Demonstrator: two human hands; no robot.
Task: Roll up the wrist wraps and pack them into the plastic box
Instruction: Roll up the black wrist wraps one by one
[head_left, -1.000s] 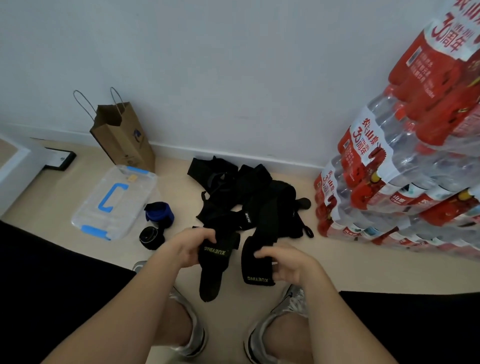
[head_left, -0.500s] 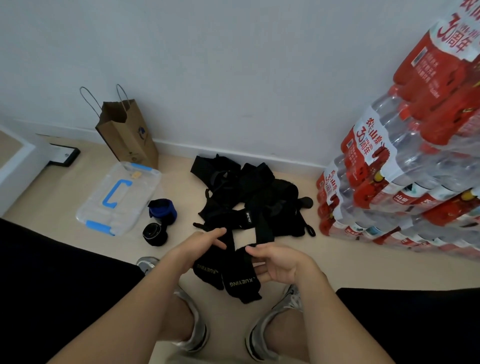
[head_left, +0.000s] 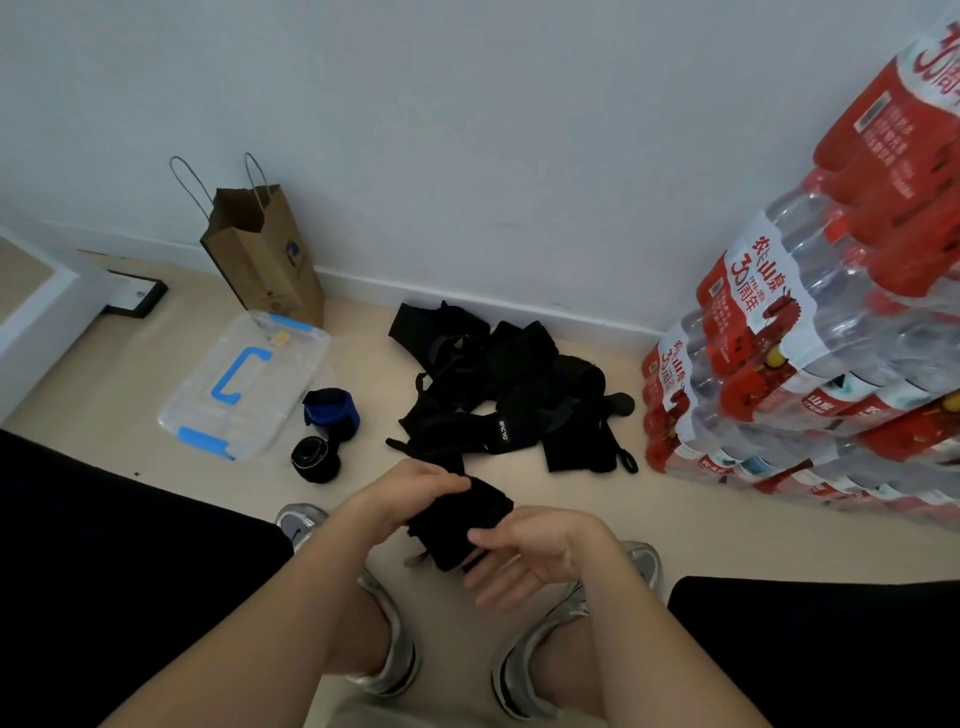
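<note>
A black wrist wrap (head_left: 462, 525) is bunched between my hands, low over the floor in front of my shoes. My left hand (head_left: 410, 493) grips its upper end with curled fingers. My right hand (head_left: 524, 551) holds its lower end, thumb on top and fingers spread underneath. A pile of loose black wraps (head_left: 504, 400) lies on the floor just beyond. The clear plastic box (head_left: 244, 384) with a blue handle and clips sits shut at the left. Next to it lie a rolled blue wrap (head_left: 332, 415) and a rolled black wrap (head_left: 316, 458).
A brown paper bag (head_left: 265, 254) stands against the wall behind the box. Stacked packs of bottled water (head_left: 810, 374) fill the right side. A white furniture edge (head_left: 31, 312) is at far left. My knees and grey shoes (head_left: 395, 649) frame the bottom.
The two hanging ends of the wrap have been gathered into one compact bundle. Both hands have come closer together and slightly lower.
</note>
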